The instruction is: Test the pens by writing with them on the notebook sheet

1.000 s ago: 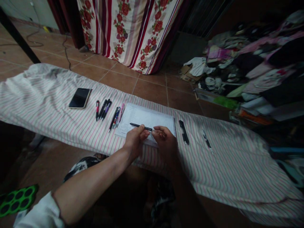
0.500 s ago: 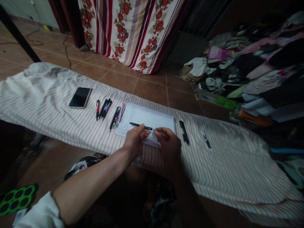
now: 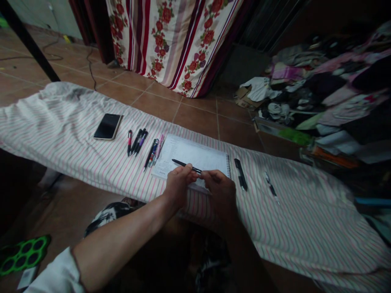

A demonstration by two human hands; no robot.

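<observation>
Over a spiral notebook (image 3: 198, 148), my left hand (image 3: 180, 183) grips a black pen (image 3: 180, 162) by its middle between thumb and fingers. My right hand (image 3: 221, 189) is closed in a pinch at the same pen's right end; its fingertips cover the very tip. The pen lies nearly level, its dark end pointing left. Left of the notebook are a group of pens (image 3: 150, 154), some dark and one pink, and a second group (image 3: 139, 142) with black and purple barrels and a red-and-black pen (image 3: 129, 142). A black pen (image 3: 240, 175) and a black-and-white pen (image 3: 271, 187) rest to the right.
A striped cloth (image 3: 305, 219) covers the long surface under everything. At its left part lies a phone (image 3: 108, 126). Beyond are a tiled floor (image 3: 195, 114) and a floral curtain (image 3: 171, 44). Clothes (image 3: 326, 81) are heaped at the right; a green object (image 3: 24, 254) is low at left.
The whole view has shifted slightly, so things appear a little further right and lower. Both hands keep hold of the pen, and the right fingers now cover more of its end.
</observation>
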